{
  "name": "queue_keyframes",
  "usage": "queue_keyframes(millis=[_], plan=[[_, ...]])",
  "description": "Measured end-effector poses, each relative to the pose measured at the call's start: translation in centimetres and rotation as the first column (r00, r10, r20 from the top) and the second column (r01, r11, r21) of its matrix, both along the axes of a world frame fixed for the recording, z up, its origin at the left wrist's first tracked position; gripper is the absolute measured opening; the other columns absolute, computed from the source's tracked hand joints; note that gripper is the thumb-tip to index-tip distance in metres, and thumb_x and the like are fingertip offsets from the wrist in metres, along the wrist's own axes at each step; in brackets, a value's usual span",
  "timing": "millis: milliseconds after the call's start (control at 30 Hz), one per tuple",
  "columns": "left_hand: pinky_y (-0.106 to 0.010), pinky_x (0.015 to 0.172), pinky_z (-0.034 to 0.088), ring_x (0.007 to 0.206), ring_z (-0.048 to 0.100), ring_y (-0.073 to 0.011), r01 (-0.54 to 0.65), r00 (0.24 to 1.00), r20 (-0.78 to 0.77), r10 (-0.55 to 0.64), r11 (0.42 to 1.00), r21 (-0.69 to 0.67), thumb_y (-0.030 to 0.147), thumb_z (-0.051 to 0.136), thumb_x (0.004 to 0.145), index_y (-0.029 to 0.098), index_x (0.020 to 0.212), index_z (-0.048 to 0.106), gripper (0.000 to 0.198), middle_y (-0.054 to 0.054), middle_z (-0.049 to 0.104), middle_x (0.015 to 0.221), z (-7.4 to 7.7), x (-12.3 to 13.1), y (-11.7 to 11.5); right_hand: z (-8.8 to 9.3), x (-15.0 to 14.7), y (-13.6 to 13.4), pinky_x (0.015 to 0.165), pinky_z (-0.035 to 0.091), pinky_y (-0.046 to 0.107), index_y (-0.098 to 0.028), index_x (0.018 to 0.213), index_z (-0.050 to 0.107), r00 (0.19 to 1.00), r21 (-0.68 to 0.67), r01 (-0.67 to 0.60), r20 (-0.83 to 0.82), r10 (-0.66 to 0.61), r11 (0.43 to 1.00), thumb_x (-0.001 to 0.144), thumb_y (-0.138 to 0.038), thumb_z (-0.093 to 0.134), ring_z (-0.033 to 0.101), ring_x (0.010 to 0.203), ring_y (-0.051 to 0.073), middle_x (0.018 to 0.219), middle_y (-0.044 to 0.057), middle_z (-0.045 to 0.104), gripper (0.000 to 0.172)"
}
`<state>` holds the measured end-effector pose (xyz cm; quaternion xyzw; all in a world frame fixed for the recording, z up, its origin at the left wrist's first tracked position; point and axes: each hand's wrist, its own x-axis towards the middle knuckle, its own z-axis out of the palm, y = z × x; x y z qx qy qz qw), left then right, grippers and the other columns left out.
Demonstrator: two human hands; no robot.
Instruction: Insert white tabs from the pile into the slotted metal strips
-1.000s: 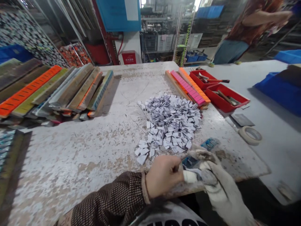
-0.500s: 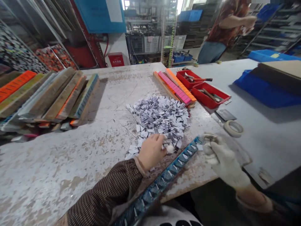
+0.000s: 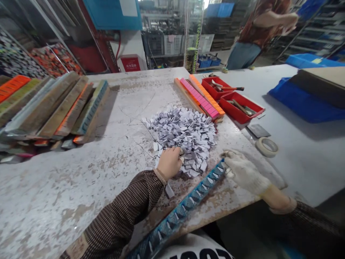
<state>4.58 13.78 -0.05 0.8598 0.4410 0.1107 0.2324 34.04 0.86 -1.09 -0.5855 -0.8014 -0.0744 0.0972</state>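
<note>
Strip (image 3: pixel 190 201), the blue slotted one, was the thing to go by here; it slanted over the near side of the worktop (image 3: pixel 121 158), with a row of small pale shapes along it that I couldn't properly make out; the white pieces (image 3: pixel 185 126) were heaped just beyond it, and one loose piece (image 3: pixel 169 191) lay apart from the heap, near the strip's left side.

Left hand (image 3: pixel 168 163) was at the edge of the heap nearest the strip, fingers curled in close; couldn't tell if they'd pinched anything, tips were too buried; right hand (image 3: pixel 241 171), gloved, was at the strip's far end, fingers bent over it, though whether they were clamped on it or just resting I honestly couldn't say; tape roll (image 3: pixel 259 148) sat off to the right of that end.

My read: the step in hand was picking from the heap; the next move called for a clean pinch on a single flat piece, since they overlapped and could've come up stuck together, plus a steady right hand at the strip.
</note>
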Motion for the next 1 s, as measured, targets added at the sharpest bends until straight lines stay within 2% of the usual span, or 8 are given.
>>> queue_keyframes(millis=[233, 367, 433, 533, 667, 800, 900, 1000], plan=[[-0.028, 0.078, 0.055, 0.085, 0.07, -0.0196, 0.06, 0.94, 0.342, 0.005, 0.982, -0.179, 0.014, 0.063, 0.089, 0.018, 0.095, 0.065, 0.007, -0.005, 0.075, 0.094, 1.2, -1.4, -1.4, 1.4, 0.0, -0.7, 0.107, 0.048, 0.057, -0.019, 0.099, 0.064, 0.996, 0.093, 0.059, -0.078, -0.052, 0.994, 0.095, -0.024, 0.051, 0.056, 0.129, 0.036, 0.131, 0.018, 0.064, 0.015], [-0.027, 0.076, 0.056, 0.083, 0.069, -0.018, 0.24, 0.809, 0.587, -0.031, 0.929, -0.282, 0.021, 0.064, 0.093, 0.016, 0.099, 0.066, 0.008, -0.005, 0.073, 0.092, 3.1, -1.2, -4.1, 4.2, -4.6, -1.0, 0.1, 0.054, 0.049, -0.022, 0.097, 0.061, 0.92, 0.09, 0.102, -0.387, -0.059, 0.991, 0.096, -0.027, 0.053, 0.058, 0.129, 0.033, 0.135, 0.016, 0.061, 0.009], [-0.029, 0.078, 0.055, 0.084, 0.067, -0.0188, 0.248, 0.774, 0.631, -0.062, 0.946, -0.21, 0.02, 0.064, 0.092, 0.017, 0.097, 0.065, 0.005, -0.006, 0.071, 0.093, 3.8, -0.9, -5.7, 4.7, -7.4, -1.0, 0.1, 0.055, 0.045, -0.024, 0.098, 0.063, 0.842, 0.052, 0.018, -0.54, 0.013, 0.998, 0.099, -0.029, 0.052, 0.061, 0.126, 0.03, 0.129, 0.012, 0.065, 0.013], [-0.034, 0.08, 0.053, 0.086, 0.062, -0.0208, 0.173, 0.831, 0.529, -0.175, 0.983, 0.053, 0.02, 0.06, 0.095, 0.018, 0.093, 0.061, 0.002, -0.007, 0.066, 0.094, 4.2, -0.8, -7.8, 4.3, -10.4, -0.8, 0.096, 0.059, 0.042, -0.024, 0.11, 0.067, 0.717, 0.04, 0.058, -0.697, -0.014, 0.998, 0.102, -0.036, 0.049, 0.069, 0.113, 0.027, 0.121, 0.01, 0.071, 0.023], [-0.036, 0.079, 0.052, 0.091, 0.059, -0.0241, 0.114, 0.866, 0.463, -0.191, 0.975, 0.189, 0.031, 0.063, 0.097, 0.017, 0.105, 0.058, 0.017, -0.011, 0.065, 0.102, 4.4, -1.5, -8.7, 3.7, -10.7, -1.3, 0.081, 0.064, 0.035, -0.026, 0.114, 0.067, 0.604, -0.03, 0.077, -0.794, -0.071, 0.997, 0.104, -0.038, 0.051, 0.073, 0.096, 0.023, 0.111, 0.007, 0.073, 0.023], [-0.027, 0.063, 0.043, 0.073, 0.053, -0.0167, 0.207, 0.854, 0.501, -0.14, 0.975, -0.08, 0.045, 0.06, 0.1, 0.018, 0.088, 0.058, 0.029, -0.003, 0.06, 0.083, 4.6, -2.1, -8.1, 4.5, -10.2, -2.6, 0.084, 0.064, 0.036, -0.028, 0.112, 0.067, 0.593, -0.044, 0.021, -0.803, -0.048, 0.999, 0.102, -0.039, 0.055, 0.071, 0.105, 0.024, 0.114, 0.007, 0.072, 0.02], [-0.024, 0.056, 0.032, 0.058, 0.041, -0.0116, 0.387, 0.812, 0.554, -0.184, 0.88, -0.275, 0.051, 0.051, 0.104, 0.019, 0.065, 0.042, 0.051, 0.004, 0.041, 0.062, 5.2, -1.8, -8.1, 5.2, -10.3, -3.6, 0.081, 0.065, 0.037, -0.028, 0.112, 0.068, 0.568, -0.044, -0.005, -0.822, -0.034, 0.999, 0.101, -0.042, 0.054, 0.072, 0.102, 0.024, 0.113, 0.007, 0.071, 0.022], [-0.026, 0.058, 0.034, 0.059, 0.041, -0.0118, 0.485, 0.736, 0.646, -0.2, 0.822, -0.299, 0.057, 0.049, 0.104, 0.02, 0.064, 0.038, 0.056, 0.003, 0.041, 0.062, 6.2, -1.3, -9.1, 4.8, -10.4, -4.7, 0.076, 0.066, 0.037, -0.03, 0.112, 0.069, 0.536, -0.055, -0.01, -0.843, -0.041, 0.998, 0.101, -0.044, 0.053, 0.073, 0.092, 0.024, 0.102, 0.006, 0.073, 0.023]])
